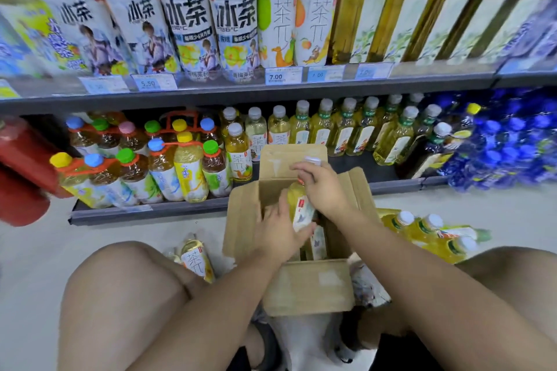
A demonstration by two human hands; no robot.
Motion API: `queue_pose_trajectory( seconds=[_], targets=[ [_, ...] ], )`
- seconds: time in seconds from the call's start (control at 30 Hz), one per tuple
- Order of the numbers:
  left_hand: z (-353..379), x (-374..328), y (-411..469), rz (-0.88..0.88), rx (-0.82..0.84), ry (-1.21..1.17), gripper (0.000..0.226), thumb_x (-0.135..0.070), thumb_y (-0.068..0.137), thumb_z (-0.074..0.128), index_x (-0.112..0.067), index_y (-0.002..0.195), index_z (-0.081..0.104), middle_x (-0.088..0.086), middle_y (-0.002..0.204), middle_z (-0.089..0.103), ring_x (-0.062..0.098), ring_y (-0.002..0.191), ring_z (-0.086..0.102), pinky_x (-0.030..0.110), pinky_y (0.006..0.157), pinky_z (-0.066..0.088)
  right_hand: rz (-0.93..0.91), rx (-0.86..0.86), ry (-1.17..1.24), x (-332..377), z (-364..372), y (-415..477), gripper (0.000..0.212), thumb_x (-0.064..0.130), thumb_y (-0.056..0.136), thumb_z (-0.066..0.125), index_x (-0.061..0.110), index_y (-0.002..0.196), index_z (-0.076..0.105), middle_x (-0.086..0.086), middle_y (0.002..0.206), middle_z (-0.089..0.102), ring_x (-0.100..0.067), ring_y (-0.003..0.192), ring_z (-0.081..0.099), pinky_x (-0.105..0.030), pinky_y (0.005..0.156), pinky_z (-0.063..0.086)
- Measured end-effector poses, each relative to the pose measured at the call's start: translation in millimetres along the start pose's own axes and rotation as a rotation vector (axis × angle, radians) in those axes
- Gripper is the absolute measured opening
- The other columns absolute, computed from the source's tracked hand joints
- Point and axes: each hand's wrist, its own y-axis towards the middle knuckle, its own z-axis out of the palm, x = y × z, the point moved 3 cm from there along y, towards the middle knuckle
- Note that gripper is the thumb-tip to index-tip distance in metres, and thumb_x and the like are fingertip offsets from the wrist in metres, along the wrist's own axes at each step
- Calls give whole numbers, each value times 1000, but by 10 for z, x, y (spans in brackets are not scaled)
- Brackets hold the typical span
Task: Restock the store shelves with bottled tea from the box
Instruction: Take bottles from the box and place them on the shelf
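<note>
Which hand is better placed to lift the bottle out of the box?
Right. The right hand grips the bottle near its cap, above the box; the left hand lies low beside its label.
</note>
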Motion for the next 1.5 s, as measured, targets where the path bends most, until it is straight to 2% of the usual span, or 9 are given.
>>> queue_pose_trajectory(
  seconds=[0.17,0.33,0.43,0.53,0.67,0.93,1.13,1.4,1.5],
  targets=[
    [-280,-220,103,-128,-120,-322,98,-54,71,78,-28,147,21,2,128,57,26,109,61,44,82,56,-112,-20,103,428,-241,26,31,15,102,48,24,122,69,-4,109,54,-10,100,53,-8,87,40],
    [-582,-96,166,-101,-142,-187,91,-44,71,76,-25,144,26,2,120,59,23,101,61,38,76,54,-122,-98,41,442,-343,-121,48,43,105,31,46,151,18,6,138,38,-4,113,49,-22,95,41],
    [-644,117,162,-155,-151,-10,93,-49,67,73,-25,143,26,7,118,58,29,103,59,43,80,55,50,-131,-97,71,-151,-178,42,35,105,35,26,146,41,2,142,47,-12,122,51,-29,101,42],
    [-572,297,158,-242,-95,5,98,-48,71,77,-26,148,21,8,130,52,29,115,55,43,81,54,305,101,-313,-446,268,-215,36,33,101,46,16,131,56,-10,132,55,-28,120,55,-40,103,46],
    [-439,436,190,-275,-60,75,92,-50,73,75,-24,146,25,7,132,50,28,117,55,40,79,51,464,443,-504,-914,736,-355,44,37,96,51,25,139,46,-11,139,47,-31,122,51,-44,105,44],
    [-403,557,334,-273,-41,119,93,-54,74,73,-25,147,23,6,129,50,28,115,56,40,78,51,601,589,-576,-1327,1142,-208,59,39,96,50,43,149,25,-13,161,-1,-38,147,7,-56,117,13],
    [-374,626,361,-258,-24,100,92,-52,73,71,-28,147,21,5,129,49,29,115,55,40,80,50,587,550,-701,-1541,1331,-40,43,42,93,48,37,136,46,-18,147,29,-36,131,34,-50,113,24],
    [-378,660,355,-219,-27,111,92,-53,75,69,-27,148,20,5,128,50,28,113,56,41,78,53,553,510,-731,-1618,1425,76,49,45,96,44,23,140,43,-15,137,43,-34,117,48,-42,97,42],
    [-395,651,357,-215,-18,118,92,-52,76,69,-26,148,19,6,129,50,28,114,56,41,80,53,561,405,-588,-1442,1292,64,41,27,94,51,29,133,36,-17,135,37,-34,107,54,-41,88,49]
  ],
)
